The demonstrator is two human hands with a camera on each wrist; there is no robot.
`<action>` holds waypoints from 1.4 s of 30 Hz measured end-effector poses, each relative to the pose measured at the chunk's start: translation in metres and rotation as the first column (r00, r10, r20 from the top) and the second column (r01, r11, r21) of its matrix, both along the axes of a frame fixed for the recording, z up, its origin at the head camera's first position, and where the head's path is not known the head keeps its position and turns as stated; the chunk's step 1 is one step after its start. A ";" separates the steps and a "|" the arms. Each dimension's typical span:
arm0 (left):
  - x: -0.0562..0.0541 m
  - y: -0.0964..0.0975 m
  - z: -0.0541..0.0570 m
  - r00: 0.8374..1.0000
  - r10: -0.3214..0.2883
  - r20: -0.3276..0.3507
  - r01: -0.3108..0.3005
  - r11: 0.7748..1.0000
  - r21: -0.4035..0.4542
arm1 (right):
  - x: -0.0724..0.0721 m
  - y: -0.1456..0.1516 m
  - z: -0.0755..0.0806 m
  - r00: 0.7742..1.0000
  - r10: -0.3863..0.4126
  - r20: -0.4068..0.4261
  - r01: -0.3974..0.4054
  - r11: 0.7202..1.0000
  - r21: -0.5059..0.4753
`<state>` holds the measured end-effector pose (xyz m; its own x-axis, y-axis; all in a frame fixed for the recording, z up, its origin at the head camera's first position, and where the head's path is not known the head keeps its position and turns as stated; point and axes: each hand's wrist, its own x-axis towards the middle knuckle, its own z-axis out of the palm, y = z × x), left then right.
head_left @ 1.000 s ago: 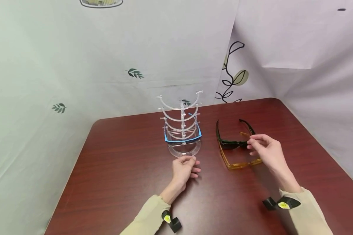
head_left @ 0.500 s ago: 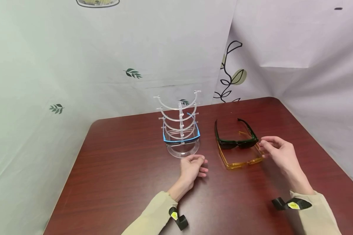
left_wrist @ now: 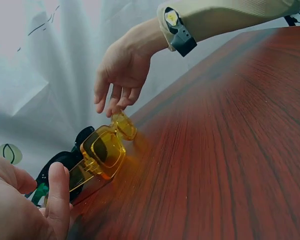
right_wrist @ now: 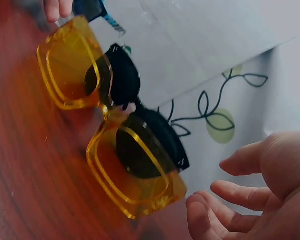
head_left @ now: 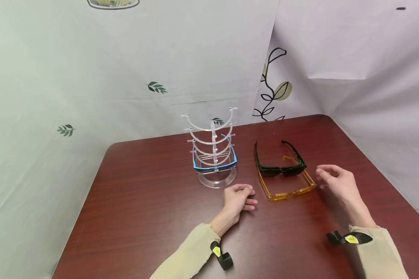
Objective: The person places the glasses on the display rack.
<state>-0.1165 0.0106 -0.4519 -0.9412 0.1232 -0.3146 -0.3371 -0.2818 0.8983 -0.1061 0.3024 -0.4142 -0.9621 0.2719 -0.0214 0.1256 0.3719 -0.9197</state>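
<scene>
Yellow-framed glasses point(head_left: 281, 196) lie on the table with their temples pointing to the back. Dark sunglasses point(head_left: 281, 170) with a green tint sit just behind the yellow front, between those temples. My right hand point(head_left: 340, 185) hovers right of both pairs, fingers loosely bent, holding nothing; a gap to the yellow frame shows in the right wrist view. My left hand point(head_left: 238, 199) is left of the yellow glasses and in front of the clear stand, relaxed, with nothing in it. Blue-framed glasses point(head_left: 214, 167) hang on the lowest part of the clear display stand point(head_left: 213, 149).
The dark red wooden table point(head_left: 143, 209) has a rounded back edge. Behind it and at both sides hangs a pale cloth point(head_left: 108, 69) printed with leaves. The stand's curved arms rise in tiers, with pegs sticking out sideways.
My right hand has let go of the dark sunglasses and drawn away to the right. The left hand has slid right, from the stand's base toward the yellow glasses.
</scene>
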 end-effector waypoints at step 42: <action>-0.010 0.043 -0.008 0.996 0.000 0.087 0.003 1.000 -0.028 | -0.010 0.003 -0.022 0.978 0.100 0.181 -0.107 0.994 0.032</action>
